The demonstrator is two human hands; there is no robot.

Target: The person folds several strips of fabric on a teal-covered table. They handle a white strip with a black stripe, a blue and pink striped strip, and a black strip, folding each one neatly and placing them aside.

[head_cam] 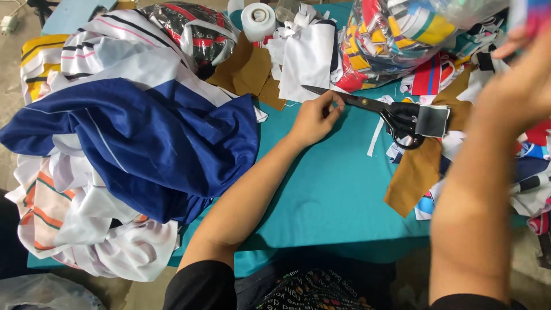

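A person's two bare arms reach over a teal table [321, 195] heaped with fabric. The left hand [314, 119], near the centre of the view, rests on the table with fingers loosely curled, holding nothing; its fingertips lie just beside the blade tip of a pair of black scissors [379, 112]. The scissors lie flat at about 2 o'clock from that hand, blades pointing toward 9 o'clock, handles toward 3 o'clock. The right hand [519, 86] is raised at the 2 o'clock edge of the view, blurred; it seems to pinch a bright cloth scrap [536, 14], though the grip cannot be told for certain. A brown fabric strip [416, 175] lies below the scissor handles. A large blue and white garment [160, 138] fills the 9 o'clock side. A clear bag of colourful scraps [402, 31] sits at 1 o'clock, a white roll [258, 20] at 12 o'clock.
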